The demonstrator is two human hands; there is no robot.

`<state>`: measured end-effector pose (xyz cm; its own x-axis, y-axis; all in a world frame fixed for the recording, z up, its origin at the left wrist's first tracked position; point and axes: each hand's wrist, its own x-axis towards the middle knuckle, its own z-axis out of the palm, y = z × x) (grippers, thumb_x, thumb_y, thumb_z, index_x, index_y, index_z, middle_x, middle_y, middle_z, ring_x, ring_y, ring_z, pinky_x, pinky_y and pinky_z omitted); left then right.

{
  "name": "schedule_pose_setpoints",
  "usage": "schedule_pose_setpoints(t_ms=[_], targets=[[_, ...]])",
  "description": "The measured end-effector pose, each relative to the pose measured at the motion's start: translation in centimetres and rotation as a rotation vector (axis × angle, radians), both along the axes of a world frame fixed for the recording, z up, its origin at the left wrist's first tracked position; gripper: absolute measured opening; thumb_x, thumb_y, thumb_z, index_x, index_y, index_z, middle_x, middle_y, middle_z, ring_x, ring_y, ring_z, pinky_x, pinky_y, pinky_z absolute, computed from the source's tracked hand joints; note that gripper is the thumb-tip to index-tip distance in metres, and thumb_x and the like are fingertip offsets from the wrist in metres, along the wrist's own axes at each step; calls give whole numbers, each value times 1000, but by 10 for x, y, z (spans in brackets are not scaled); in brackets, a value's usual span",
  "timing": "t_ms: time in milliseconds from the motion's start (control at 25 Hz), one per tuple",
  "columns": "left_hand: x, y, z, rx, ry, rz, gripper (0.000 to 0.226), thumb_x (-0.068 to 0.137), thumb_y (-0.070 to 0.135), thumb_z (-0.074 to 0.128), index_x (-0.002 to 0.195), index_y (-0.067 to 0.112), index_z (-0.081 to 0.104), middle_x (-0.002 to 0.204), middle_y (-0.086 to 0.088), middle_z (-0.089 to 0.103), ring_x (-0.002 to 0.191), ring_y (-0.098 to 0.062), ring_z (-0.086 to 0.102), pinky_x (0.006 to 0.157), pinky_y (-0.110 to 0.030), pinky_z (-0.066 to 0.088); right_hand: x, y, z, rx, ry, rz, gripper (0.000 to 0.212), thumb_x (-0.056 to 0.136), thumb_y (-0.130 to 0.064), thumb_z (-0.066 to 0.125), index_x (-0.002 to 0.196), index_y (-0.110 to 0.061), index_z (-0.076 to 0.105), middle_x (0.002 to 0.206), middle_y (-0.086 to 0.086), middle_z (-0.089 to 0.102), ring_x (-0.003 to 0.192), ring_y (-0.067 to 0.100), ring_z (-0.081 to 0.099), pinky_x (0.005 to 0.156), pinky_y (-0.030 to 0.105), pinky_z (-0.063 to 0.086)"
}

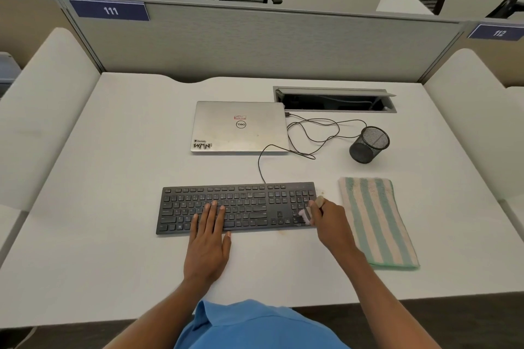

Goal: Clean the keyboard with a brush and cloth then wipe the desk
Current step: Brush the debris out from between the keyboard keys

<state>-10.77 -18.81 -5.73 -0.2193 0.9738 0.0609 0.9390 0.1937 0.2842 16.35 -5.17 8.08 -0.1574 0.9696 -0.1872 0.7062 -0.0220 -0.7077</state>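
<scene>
Brushing step in hand. The black keyboard point(238, 207) lies near the front middle of the white desk point(113, 207). The left hand point(208, 238) rests flat on the central keys, fingers straight and close together, steadying the board. The right hand point(329, 218) grips a small brush point(304, 215), fingers curled round its handle, with the pale bristles down on the number pad at the keyboard's right end; the bristles are blurred, so their exact contact is uncertain. The striped cloth point(377, 224) lies folded just beside the keyboard's right end, untouched.

Judged next: brush across the remaining key rows, then put the brush down and take up the cloth.

Behind the keyboard are a closed laptop point(239, 126), a looping cable point(312, 133), a tipped mesh pen cup point(368, 144) and an open cable hatch point(334, 100). A grey partition point(255, 45) bounds the desk; office chairs stand beyond.
</scene>
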Motion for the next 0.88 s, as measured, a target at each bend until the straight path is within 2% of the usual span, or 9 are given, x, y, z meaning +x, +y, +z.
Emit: schedule_pose_setpoints(t_ms=[40, 80, 120, 240, 400, 480, 600, 760, 880], targets=[[0, 0, 0, -2, 3, 2, 68, 107, 37, 32, 169, 14, 16, 177, -6, 11, 164, -22, 4, 131, -51, 10, 3, 0, -5, 3, -22, 11, 40, 106, -26, 46, 71, -7, 52, 59, -1, 61, 54, 11, 58, 55, 37, 46], [0, 0, 0, -3, 2, 2, 68, 106, 37, 33, 169, 14, 17, 177, -6, 11, 164, -22, 4, 131, -51, 10, 5, 1, -7, -1, -59, 19, 41, 106, -27, 46, 69, -10, 51, 59, 1, 61, 54, 19, 57, 56, 43, 46], [0, 0, 0, -2, 0, -1, 68, 106, 37, 33, 169, 14, 17, 177, -6, 11, 164, -22, 4, 131, -51, 10, 6, 4, -5, -12, -96, 23, 42, 106, -28, 46, 67, -14, 50, 59, 2, 60, 53, 20, 55, 55, 43, 46], [-1, 0, 0, -4, 0, 0, 69, 106, 36, 35, 169, 14, 18, 177, -6, 11, 164, -22, 5, 131, -52, 10, 2, 11, 1, 23, -124, -8, 42, 106, -30, 46, 65, -18, 50, 60, -2, 60, 53, 15, 54, 49, 31, 39], [-1, 1, 0, -10, -5, -1, 69, 106, 37, 34, 169, 15, 18, 177, -5, 11, 164, -22, 4, 131, -52, 10, 2, 7, -8, 54, -37, -33, 38, 106, -28, 46, 74, -9, 55, 62, -1, 63, 55, 15, 55, 51, 33, 41], [-1, 1, 1, -8, -6, 4, 68, 106, 37, 34, 169, 15, 18, 177, -5, 11, 164, -21, 4, 131, -52, 11, 8, 4, -16, 18, -56, -3, 38, 106, -27, 46, 75, -8, 55, 61, -2, 61, 53, 16, 53, 51, 32, 40], [0, 1, 1, -6, 1, 1, 68, 106, 37, 34, 169, 14, 19, 177, -5, 11, 164, -22, 5, 131, -53, 13, 17, 8, -16, -8, -145, 35, 40, 106, -31, 44, 72, -11, 54, 62, 2, 64, 55, 22, 60, 55, 40, 48], [0, 1, 0, -10, 1, 2, 69, 107, 37, 35, 169, 14, 17, 177, -5, 11, 164, -22, 4, 131, -53, 12, 12, 12, -8, 51, -45, -33, 36, 105, -28, 48, 74, -16, 59, 65, -2, 66, 61, 14, 63, 58, 32, 48], [0, 1, 0, -15, 6, 5, 69, 107, 37, 35, 169, 14, 17, 177, -5, 10, 164, -22, 4, 131, -52, 11, 15, 6, -13, 7, -22, 19, 39, 105, -26, 48, 66, -20, 48, 59, -9, 58, 54, 10, 52, 55, 31, 40]])
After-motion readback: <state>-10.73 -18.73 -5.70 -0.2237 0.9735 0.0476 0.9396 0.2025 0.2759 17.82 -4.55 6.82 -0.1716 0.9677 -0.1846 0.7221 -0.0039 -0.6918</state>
